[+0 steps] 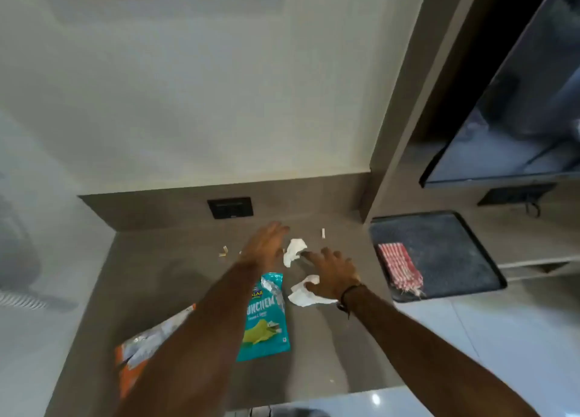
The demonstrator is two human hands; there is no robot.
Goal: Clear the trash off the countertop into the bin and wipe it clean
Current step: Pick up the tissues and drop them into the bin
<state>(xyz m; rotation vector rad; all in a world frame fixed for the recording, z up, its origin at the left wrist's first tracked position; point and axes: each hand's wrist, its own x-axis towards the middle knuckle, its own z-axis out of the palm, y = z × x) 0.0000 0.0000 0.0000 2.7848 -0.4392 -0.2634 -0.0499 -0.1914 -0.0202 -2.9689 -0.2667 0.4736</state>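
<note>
On the grey countertop (163, 269) lie a teal snack packet (263, 328), an orange and silver wrapper (141, 350), two crumpled white tissues (294, 251) (303, 292) and small paper scraps (223, 253) (323, 233). My left hand (263, 244) hovers over the far part of the counter, fingers spread, just left of the upper tissue. My right hand (332, 274) is open, palm down, its thumb side touching the lower tissue. Neither hand holds anything.
A dark wall socket (230, 208) sits in the backsplash. To the right, a dark tray (439, 228) holds a red patterned bundle (400, 267). A black screen (518, 109) hangs above it. White wall stands behind.
</note>
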